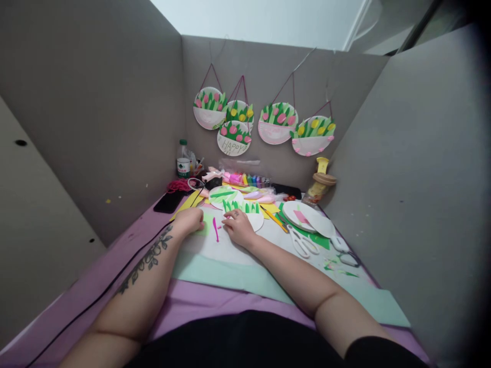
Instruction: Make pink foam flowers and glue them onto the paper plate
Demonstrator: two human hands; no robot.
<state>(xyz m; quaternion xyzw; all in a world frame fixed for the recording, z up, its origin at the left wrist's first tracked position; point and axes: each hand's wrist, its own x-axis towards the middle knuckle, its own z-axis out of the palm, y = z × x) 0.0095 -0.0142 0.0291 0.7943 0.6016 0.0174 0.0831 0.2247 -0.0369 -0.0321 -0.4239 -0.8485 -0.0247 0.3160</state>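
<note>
Left hand [187, 221] curled nearly closed at the edge of a green paper [206, 226]; cannot tell whether it grips anything. Right hand [241, 229] half open, fingers bent, nothing seen in its hold. Leafy plate [256, 222] lies partly behind it, toward its 1 o'clock. Pink stick [215, 231] and small pink bits [220, 227] at its 9 o'clock; scissors [292, 232] at its 3 o'clock. Risks: fingers sliding toward 9 could scatter the bits; knuckle pressure could crease the leaves [252, 207]; a forearm swing could knock the scissors.

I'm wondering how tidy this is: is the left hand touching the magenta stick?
Apart: the head view shows pale green paper between the left hand and the magenta stick.
</note>
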